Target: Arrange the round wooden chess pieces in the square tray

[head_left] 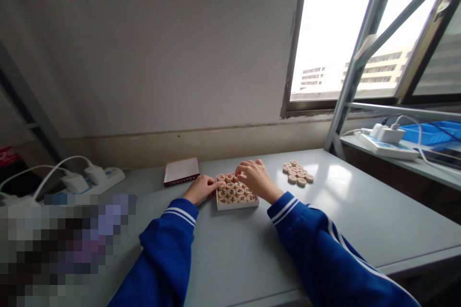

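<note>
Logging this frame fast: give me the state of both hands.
Left hand: fingers curled against the left edge of the box; grip cannot be told.
Right hand: fingers bent down on pieces in the box; grip cannot be told.

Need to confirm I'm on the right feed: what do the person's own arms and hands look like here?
Both arms wear bright blue jacket sleeves with two thin white bands at each cuff. The right sleeve also has white stripes running along its length; the left sleeve shows only the cuff bands. The left hand and right hand are bare: no gloves or rings visible.

A tray (236,204) of round wooden pieces is touched by the left hand (200,188) and right hand (256,178), with loose pieces (297,172) lying nearby
</note>
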The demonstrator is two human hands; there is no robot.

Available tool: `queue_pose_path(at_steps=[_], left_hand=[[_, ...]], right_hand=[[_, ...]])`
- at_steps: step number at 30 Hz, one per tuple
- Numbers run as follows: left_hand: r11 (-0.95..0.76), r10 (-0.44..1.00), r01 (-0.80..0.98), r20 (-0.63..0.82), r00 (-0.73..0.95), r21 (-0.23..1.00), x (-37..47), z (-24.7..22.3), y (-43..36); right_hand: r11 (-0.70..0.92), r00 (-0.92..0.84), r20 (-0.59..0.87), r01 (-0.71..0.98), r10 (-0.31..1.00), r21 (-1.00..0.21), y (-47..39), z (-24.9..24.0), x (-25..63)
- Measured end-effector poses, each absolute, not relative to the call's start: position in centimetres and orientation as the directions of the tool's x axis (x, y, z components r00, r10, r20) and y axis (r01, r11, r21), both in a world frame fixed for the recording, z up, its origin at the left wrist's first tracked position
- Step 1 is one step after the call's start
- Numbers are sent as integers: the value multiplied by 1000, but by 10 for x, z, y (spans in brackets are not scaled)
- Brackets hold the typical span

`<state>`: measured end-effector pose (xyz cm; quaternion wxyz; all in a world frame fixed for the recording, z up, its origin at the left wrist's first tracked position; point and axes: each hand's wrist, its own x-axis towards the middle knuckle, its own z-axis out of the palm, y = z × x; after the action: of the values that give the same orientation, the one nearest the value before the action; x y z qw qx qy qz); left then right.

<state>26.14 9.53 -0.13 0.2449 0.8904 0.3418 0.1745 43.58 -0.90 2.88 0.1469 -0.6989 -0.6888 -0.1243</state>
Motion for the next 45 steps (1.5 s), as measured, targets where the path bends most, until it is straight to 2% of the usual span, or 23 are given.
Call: queue_pose_path(at_steps=[5, 8, 14, 25, 36, 41, 45], left_hand=[[-659, 696, 537, 157, 701, 527, 263, -1, 94], [-663, 698, 539, 170, 696, 519, 264, -2, 93], [-663, 696, 530, 175, 696, 528, 264, -3, 94], [-603, 695, 489, 114, 710, 631, 262, -2, 96], [-626, 655, 457, 109, 747, 632, 260, 0, 96], [-619, 658, 459, 101, 746, 637, 260, 1, 94], [-602, 666, 457, 96, 740, 655, 260, 1, 95]], right_hand=[[-463, 450, 335, 885, 828, -45, -31, 35, 498], [-555, 556, 218, 829, 802, -72, -38, 27, 532], [-552, 564, 128, 825, 816, -118, -35, 21, 552], [-552, 564, 163, 826, 810, -117, -34, 16, 546], [-579, 591, 154, 807, 792, -117, -41, 23, 546], [-478, 501, 202, 865, 842, -152, -37, 25, 537], [-273, 330, 283, 936, 901, -221, -30, 30, 515]])
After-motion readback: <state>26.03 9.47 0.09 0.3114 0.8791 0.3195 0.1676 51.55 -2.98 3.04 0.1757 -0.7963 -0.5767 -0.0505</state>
